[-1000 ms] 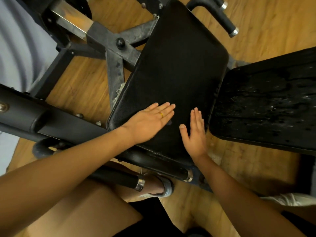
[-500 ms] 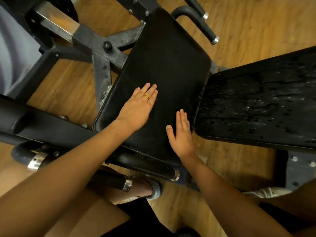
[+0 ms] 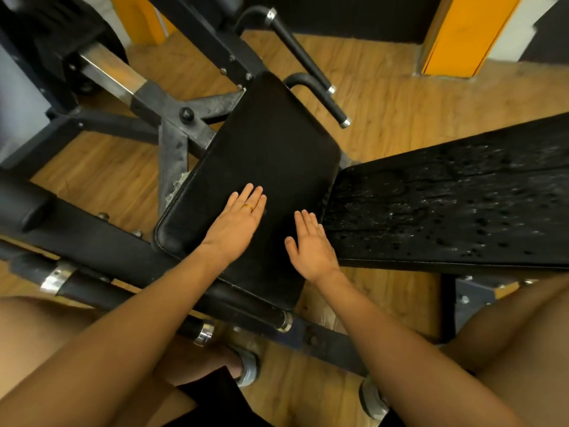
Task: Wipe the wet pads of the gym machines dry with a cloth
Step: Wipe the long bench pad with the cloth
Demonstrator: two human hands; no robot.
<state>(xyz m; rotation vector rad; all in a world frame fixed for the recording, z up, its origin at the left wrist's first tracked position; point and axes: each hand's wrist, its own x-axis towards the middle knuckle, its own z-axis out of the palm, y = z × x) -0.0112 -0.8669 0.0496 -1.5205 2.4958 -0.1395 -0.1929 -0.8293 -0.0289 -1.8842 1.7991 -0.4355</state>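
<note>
Seen from the head camera, looking down, a person leans over a black gym machine on a wooden floor [image 3: 385,97]. Both hands lie open and flat, fingers straight and close together, holding nothing. The left hand [image 3: 235,224], with a thin gold ring [image 3: 248,206] on one finger, rests palm down on the near half of a narrow black seat pad [image 3: 271,143]. The right hand [image 3: 311,246] lies at that pad's right edge, just beside a second, wider pad [image 3: 446,211].

The seat pad looks matte and even, with no drops showing. The wider pad is plainly wet: beads and streaks of water glint across its whole surface. No cloth is in view anywhere.

Judging from this, the person seems to be feeling the seat pad to check that it is dry, and the wet pad is yet to be wiped. The next move would call for a cloth in one hand, then firm overlapping strokes across the wet pad out to its edges, where water tends to gather.

Around the pads are a scuffed grey steel frame [image 3: 172,140], a black grip handle [image 3: 308,66] and an orange pillar [image 3: 462,32]. No brand, label or writing can be read.
</note>
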